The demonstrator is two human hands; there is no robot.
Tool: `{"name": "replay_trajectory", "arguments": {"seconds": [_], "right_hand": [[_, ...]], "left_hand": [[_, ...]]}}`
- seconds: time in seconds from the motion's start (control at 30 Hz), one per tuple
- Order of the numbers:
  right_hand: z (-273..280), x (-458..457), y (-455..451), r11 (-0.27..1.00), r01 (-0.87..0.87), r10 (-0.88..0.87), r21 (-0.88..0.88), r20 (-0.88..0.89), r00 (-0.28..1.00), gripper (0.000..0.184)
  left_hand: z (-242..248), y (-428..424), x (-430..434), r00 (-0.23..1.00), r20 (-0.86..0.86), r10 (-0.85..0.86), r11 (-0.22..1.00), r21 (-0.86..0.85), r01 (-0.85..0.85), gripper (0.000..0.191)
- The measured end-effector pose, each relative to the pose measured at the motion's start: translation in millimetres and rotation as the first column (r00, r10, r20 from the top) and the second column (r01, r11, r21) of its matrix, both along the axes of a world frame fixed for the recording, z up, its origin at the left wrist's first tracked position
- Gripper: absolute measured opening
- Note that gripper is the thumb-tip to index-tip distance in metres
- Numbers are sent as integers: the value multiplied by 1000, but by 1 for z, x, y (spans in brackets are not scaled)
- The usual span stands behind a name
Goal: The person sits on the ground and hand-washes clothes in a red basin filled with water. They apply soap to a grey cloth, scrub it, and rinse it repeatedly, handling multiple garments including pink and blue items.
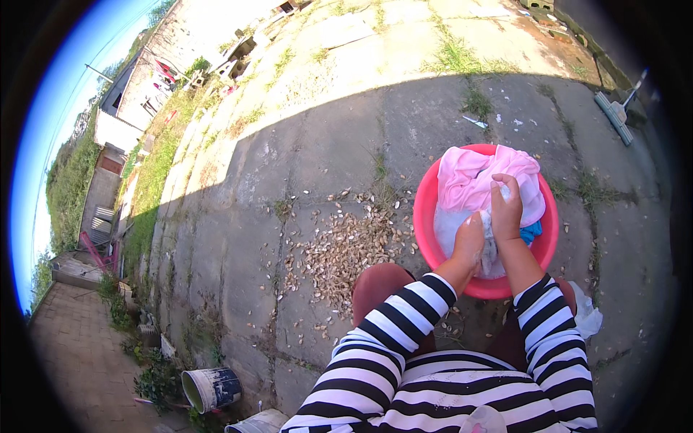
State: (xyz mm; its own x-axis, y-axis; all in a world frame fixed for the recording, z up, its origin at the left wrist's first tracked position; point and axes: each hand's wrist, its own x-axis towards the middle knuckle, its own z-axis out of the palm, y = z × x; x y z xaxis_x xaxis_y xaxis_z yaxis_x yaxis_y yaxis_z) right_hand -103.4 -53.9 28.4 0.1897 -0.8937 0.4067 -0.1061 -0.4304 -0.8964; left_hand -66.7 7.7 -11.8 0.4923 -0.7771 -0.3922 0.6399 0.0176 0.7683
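Observation:
A round pink-red plastic basin (427, 238) stands on the concrete between the person's knees, with whitish, sudsy water in it. My left hand (469, 242) and my right hand (507, 208) are over the basin, close together, gripping a wet whitish cloth (489, 243) with foam on it. A pink garment (471, 181) lies heaped at the basin's far side, partly over the rim. Beside my right wrist shows a piece of blue cloth (531, 232), low in the basin.
Peanut shells (346, 249) are scattered left of the basin. A clear plastic bag (586, 311) lies right of the right knee. A squeegee-like mop (615, 116) is at upper right. A paint-stained bucket (212, 388) lies tipped at lower left. Weeds grow in the slab joints.

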Motion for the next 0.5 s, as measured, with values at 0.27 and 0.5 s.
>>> {"name": "replay_trajectory", "arguments": {"seconds": [0.27,0.5], "right_hand": [[36,1,50,924,-380,381,29,-115,917,16],[20,-1,16,998,-52,53,29,-55,997,16]], "left_hand": [[6,-3,57,980,183,83,995,38,-92,30],[11,5,5,974,225,29,1000,-2,-29,30]]}}
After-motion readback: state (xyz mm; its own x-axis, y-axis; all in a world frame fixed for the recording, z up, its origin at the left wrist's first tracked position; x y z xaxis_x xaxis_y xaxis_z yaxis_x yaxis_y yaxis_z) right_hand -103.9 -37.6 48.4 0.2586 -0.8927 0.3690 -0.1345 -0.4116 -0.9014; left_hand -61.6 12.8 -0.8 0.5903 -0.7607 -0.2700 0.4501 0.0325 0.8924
